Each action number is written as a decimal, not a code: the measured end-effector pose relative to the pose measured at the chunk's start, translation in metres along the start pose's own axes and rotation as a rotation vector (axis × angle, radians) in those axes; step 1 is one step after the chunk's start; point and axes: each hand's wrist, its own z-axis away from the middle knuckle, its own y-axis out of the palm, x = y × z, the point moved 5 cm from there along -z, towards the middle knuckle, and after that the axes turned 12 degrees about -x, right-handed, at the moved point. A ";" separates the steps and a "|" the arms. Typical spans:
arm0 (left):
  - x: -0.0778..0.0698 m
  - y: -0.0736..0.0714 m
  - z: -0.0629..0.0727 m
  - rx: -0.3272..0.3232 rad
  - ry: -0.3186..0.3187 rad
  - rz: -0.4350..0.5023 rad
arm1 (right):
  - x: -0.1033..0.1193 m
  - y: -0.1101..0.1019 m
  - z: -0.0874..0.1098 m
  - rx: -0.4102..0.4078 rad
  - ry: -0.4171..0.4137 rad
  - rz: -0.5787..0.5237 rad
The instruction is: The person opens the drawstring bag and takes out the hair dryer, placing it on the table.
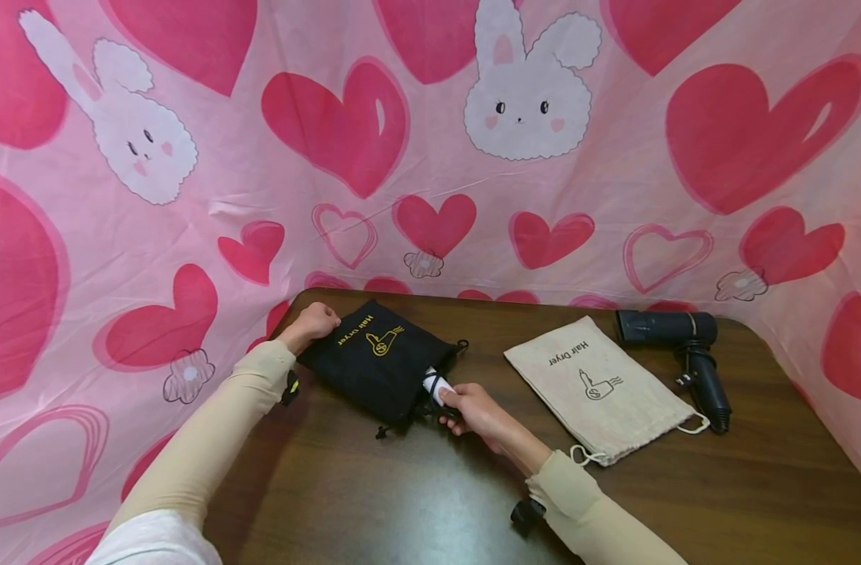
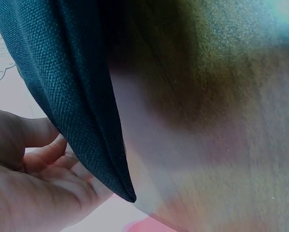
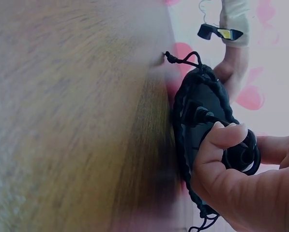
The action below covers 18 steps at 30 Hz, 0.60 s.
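Note:
A black drawstring bag (image 1: 373,357) with gold "Hair Dryer" print lies tilted on the left part of the table. My left hand (image 1: 314,320) pinches its far left corner; in the left wrist view, the thumb and curled fingers meet the black cloth (image 2: 71,96). At the bag's open mouth, my right hand (image 1: 476,412) grips a white handle (image 1: 437,386) wrapped with black cord. The rest of that item is hidden inside the bag. In the right wrist view, the bag's gathered mouth (image 3: 179,130) gapes around a black plug (image 3: 198,115) and cord beside my thumb.
To the right, a cream drawstring bag (image 1: 600,392) with "Hair Dryer" print lies flat. Beyond it sits a black hair dryer (image 1: 666,328), its handle pointing toward me. Pink heart-and-rabbit cloth (image 1: 430,173) rises behind the brown wooden table (image 1: 373,502) and along both sides.

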 end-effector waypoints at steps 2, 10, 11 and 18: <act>0.000 -0.001 0.000 -0.004 0.005 -0.007 | 0.000 0.000 0.001 0.000 0.003 -0.001; 0.001 -0.001 0.000 -0.013 0.018 -0.018 | 0.000 0.000 0.002 -0.001 0.000 -0.004; 0.001 -0.001 0.000 -0.013 0.017 -0.019 | 0.000 0.000 0.002 -0.001 -0.002 -0.004; 0.002 -0.001 0.001 -0.012 0.015 -0.009 | 0.000 0.000 0.003 0.000 -0.008 -0.008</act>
